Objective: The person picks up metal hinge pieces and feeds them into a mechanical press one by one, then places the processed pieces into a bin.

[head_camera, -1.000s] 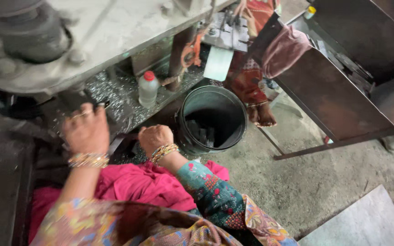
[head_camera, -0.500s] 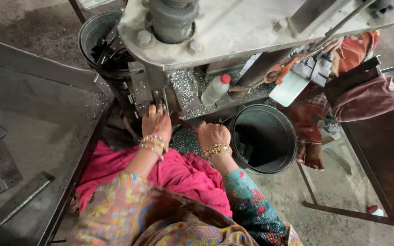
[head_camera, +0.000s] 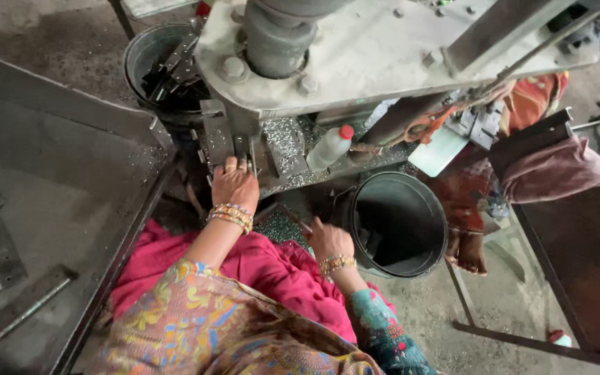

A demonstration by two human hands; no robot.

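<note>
My left hand [head_camera: 234, 184], with bangles at the wrist, reaches forward to the bed of a grey metal press [head_camera: 355, 48]. Its fingertips are closed on a narrow metal strip [head_camera: 236, 147] under the press head. My right hand [head_camera: 328, 239] is lower and nearer to me. It is curled shut, back upward, beside a small tray of shiny metal bits [head_camera: 280, 226]. What lies inside its fingers is hidden. A pink cloth [head_camera: 244, 267] covers my lap.
A dark metal bucket [head_camera: 397, 226] stands right of my right hand, and a second bucket of scrap [head_camera: 157, 66] sits far left. A white bottle with a red cap [head_camera: 329, 146] lies on the press bed. Another person's foot [head_camera: 467, 251] rests at the right. A metal table [head_camera: 43, 208] flanks my left.
The view has swung left and in towards the press. My left hand has moved up onto the press bed, and my right hand has dropped beside the small tray.
</note>
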